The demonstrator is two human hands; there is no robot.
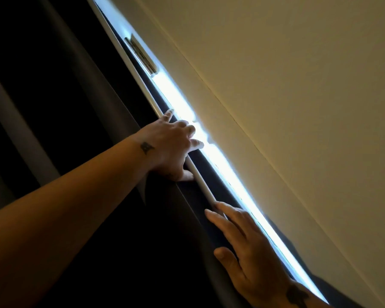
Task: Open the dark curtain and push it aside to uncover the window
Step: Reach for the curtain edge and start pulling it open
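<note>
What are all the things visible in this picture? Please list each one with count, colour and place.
dark curtain: one, dark grey to black, hanging in folds across the left and lower part of the view.
curtain edge strip: one, white, thin, running diagonally along the curtain's edge.
window gap: one narrow strip, bright white-blue light, between the curtain edge and the wall.
metal fitting: one, shiny, in the gap near the top; what it is cannot be told.
wall: one, cream, filling the right side.
left hand: one, gripping the curtain edge, fingers into the light.
right hand: one, lower down, fingers spread, at the curtain edge.
</note>
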